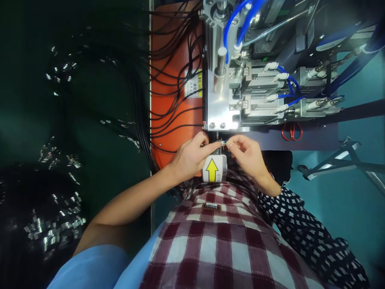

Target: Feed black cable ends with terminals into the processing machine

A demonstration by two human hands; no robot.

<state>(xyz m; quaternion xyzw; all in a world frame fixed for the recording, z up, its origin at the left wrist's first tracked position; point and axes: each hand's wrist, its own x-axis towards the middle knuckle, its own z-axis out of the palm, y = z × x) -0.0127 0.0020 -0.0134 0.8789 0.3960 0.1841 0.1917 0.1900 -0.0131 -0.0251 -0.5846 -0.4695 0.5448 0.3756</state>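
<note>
Just below the machine's metal plate (224,108), my two hands meet at the small wired end of a cable (223,143). My left hand (194,154) is closed, its index finger stretched to that end; a black cable (164,149) runs in under this hand from the left. With thumb and index finger, my right hand (248,154) pinches the thin coloured wires at the right of the end. Beneath the fingers is a dark fixture, with a white label bearing a yellow arrow (212,170) in front of it. Fine detail between the fingertips is too small to make out.
Many black cables (177,92) cross an orange panel (168,160) on the left. Bundles with shiny metal ends (55,212) lie on the dark green surface. Red-handled scissors (291,132) lie right of my hands. Pneumatic cylinders (261,108) with blue tubes (231,28) stand ahead.
</note>
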